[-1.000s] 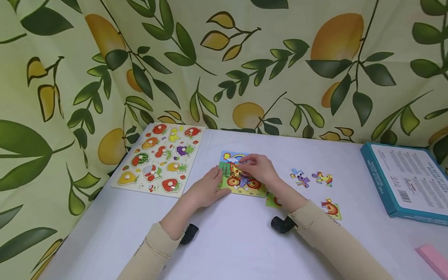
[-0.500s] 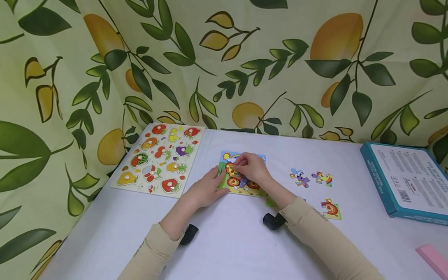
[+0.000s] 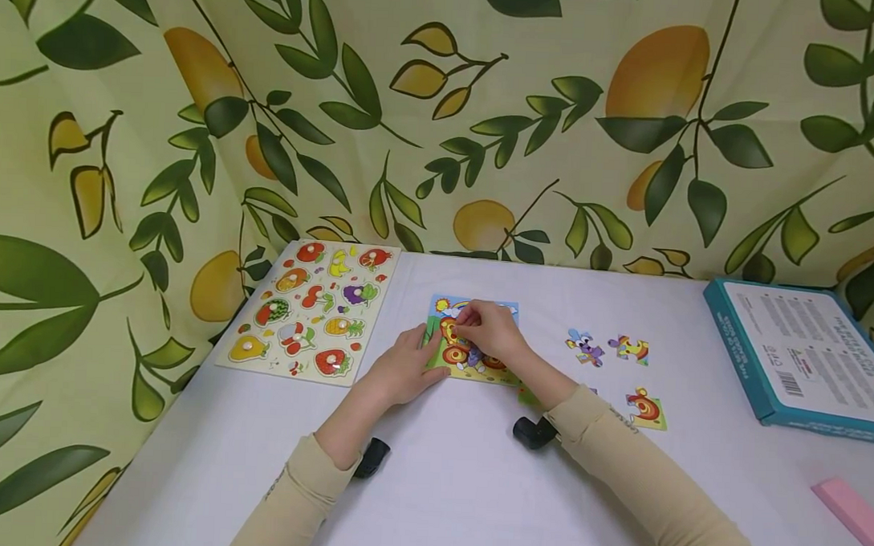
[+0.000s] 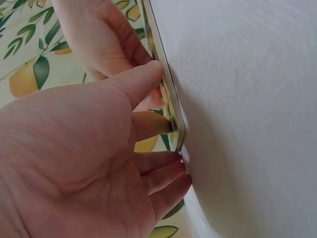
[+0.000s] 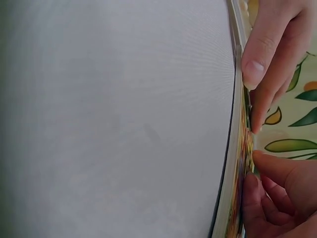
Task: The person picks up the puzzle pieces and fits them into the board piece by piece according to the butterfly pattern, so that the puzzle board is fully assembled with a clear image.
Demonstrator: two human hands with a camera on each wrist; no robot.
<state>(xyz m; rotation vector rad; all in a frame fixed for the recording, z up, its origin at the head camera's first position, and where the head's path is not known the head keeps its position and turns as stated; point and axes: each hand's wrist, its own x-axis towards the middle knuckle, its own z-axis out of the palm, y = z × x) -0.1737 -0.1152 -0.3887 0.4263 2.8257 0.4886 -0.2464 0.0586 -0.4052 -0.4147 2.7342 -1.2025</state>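
Observation:
A small jigsaw board [image 3: 504, 373] with a bright cartoon picture lies in the middle of the white table. My left hand [image 3: 403, 368] steadies its left side. In the left wrist view the thumb touches the board's edge and one finger presses on its face near a corner. Over the board, my right hand [image 3: 494, 331] pinches a jigsaw piece [image 3: 449, 330] between thumb and index finger, low against the picture. The right wrist view shows those fingertips at the board's surface; most of the piece is hidden there.
Loose jigsaw pieces lie to the right: a purple one [image 3: 586, 347], a yellow one [image 3: 631, 349] and a red-and-green one [image 3: 647, 407]; another is partly under the right forearm. A fruit puzzle board [image 3: 309, 313] lies left. A teal-edged box [image 3: 810, 350] and pink block [image 3: 851, 512] are at right.
My right hand has shifted a little left with the piece, which now covers the lined green area of the board. The left hand stays at the board's side. The last half second is almost still.

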